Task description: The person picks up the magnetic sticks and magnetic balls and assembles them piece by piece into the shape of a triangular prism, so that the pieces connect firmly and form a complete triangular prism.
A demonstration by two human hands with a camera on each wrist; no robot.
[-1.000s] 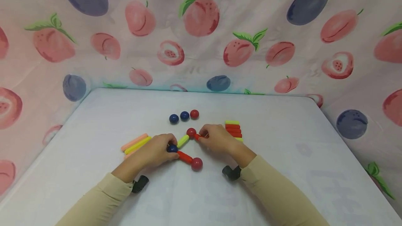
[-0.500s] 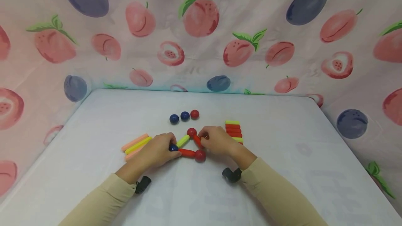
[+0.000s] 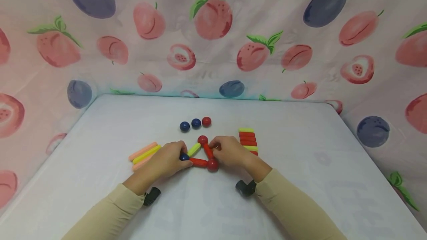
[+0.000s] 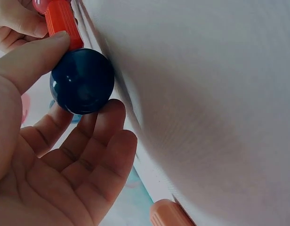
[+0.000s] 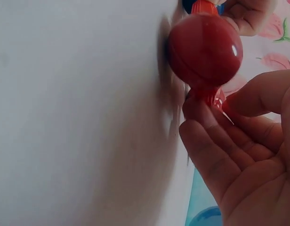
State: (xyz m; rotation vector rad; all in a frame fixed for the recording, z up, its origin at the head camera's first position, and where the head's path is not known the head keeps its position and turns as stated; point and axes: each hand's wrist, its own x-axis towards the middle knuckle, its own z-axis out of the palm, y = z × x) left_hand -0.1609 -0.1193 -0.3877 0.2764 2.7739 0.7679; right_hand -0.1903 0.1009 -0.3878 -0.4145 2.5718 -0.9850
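A triangle of balls and short rods lies on the white table between the hands. My left hand [image 3: 168, 158] grips its blue ball [image 4: 82, 81], the thumb reaching onto the red rod [image 3: 199, 162] joined there. At that rod's other end is a red ball [image 5: 206, 49], nearest my right hand. A second red ball [image 3: 202, 140] forms the far corner, linked to the blue one by a yellow-green rod [image 3: 194, 150]. My right hand [image 3: 231, 152] pinches another red rod [image 3: 208, 152], which spans the two red balls; its fingers partly cover this rod.
Behind the triangle, two blue balls [image 3: 196, 123] and a red ball [image 3: 206, 122] sit in a row. Long orange and yellow rods [image 3: 146, 154] lie left, partly behind the left hand. Short red and yellow-green rods [image 3: 247, 139] are lined up beyond the right hand.
The near red ball has swung right and away from the person, with its red rod. The right-hand red rod has turned toward that ball, and the three sides now form a triangle.
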